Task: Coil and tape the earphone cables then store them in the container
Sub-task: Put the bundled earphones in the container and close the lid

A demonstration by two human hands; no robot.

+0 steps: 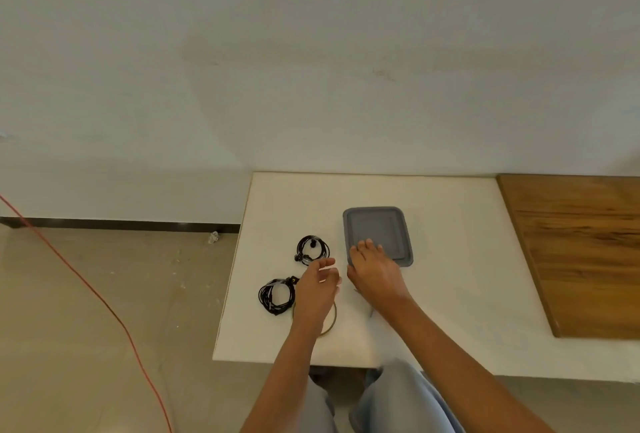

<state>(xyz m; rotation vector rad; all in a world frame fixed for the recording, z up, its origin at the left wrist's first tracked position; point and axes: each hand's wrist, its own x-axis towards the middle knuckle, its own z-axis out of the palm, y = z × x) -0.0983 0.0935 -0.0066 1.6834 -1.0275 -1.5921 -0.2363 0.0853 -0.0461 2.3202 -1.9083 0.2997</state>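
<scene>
Cables lie in two black bundles on the white table [450, 294], both to the left of the grey container [379, 230]. The far coil [312, 250] sits nearer the wall and the near coil [276, 295] sits closer to you. Neither is inside the container, and its lid looks closed.

Your right hand [372, 269] rests flat on the container's near left corner, fingers straight and grasping nothing. Your left hand [317, 288] hovers between the coils and the container with its fingers loosely curled. Pale streaks show between the fingers, perhaps a strip of tape, but the view does not show whether they pinch anything.

The coils look light, limp and springy. Take one across the whole bundle so the loops do not spill. The thin wire and earbuds may snag.

The tape roll [333, 320] is mostly hidden under your left forearm, with only a thin arc showing. Whether either coil is already taped is too small to make out.
</scene>
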